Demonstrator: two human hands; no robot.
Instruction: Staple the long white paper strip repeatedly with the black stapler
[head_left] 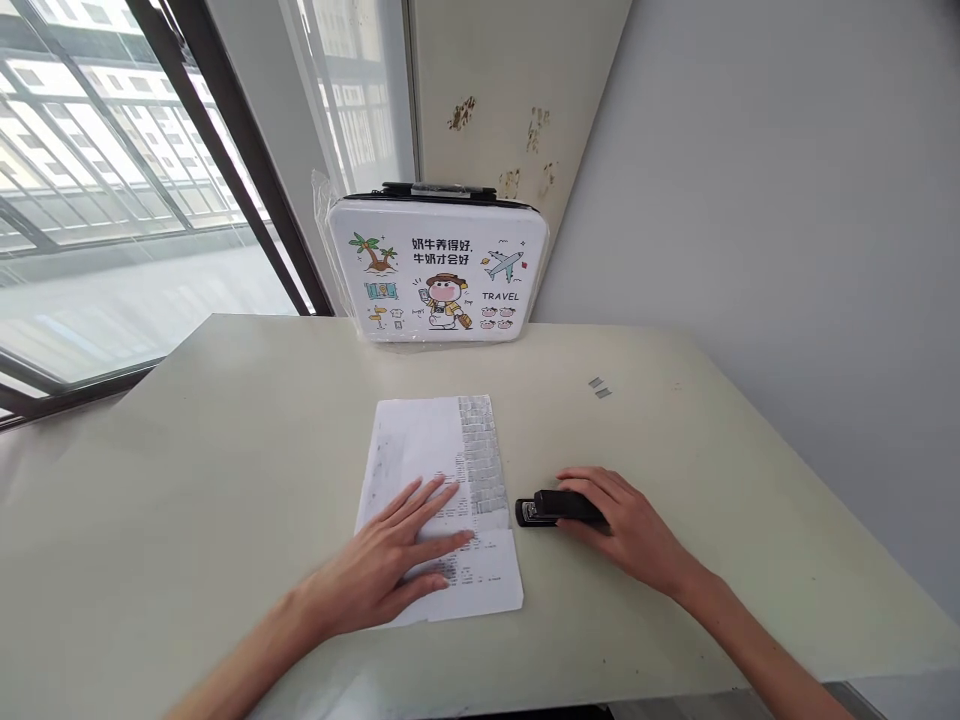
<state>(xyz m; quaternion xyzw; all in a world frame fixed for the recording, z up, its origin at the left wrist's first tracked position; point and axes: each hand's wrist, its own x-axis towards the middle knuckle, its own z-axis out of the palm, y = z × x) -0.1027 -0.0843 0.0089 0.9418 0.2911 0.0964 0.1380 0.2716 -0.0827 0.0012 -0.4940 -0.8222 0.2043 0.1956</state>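
Note:
Sheets of printed paper [420, 440] lie on the table, with small dark text and a grey patterned strip along the upper right side. My left hand [401, 555] rests flat on them, its fingers spread towards the right. Just right of the paper sits a black stapler [566, 506], its front end pointing at the sheets but apart from them. My right hand [619, 525] is wrapped round the stapler's back part, which hides its rear end. The stapler lies on the tabletop.
Two short grey strips of staples [599, 388] lie beyond the stapler. At the back stands a white case [442, 270] with cartoon prints, in clear plastic. The pale table [247, 450] meets a wall [787, 200] at right and a window [127, 180] at left.

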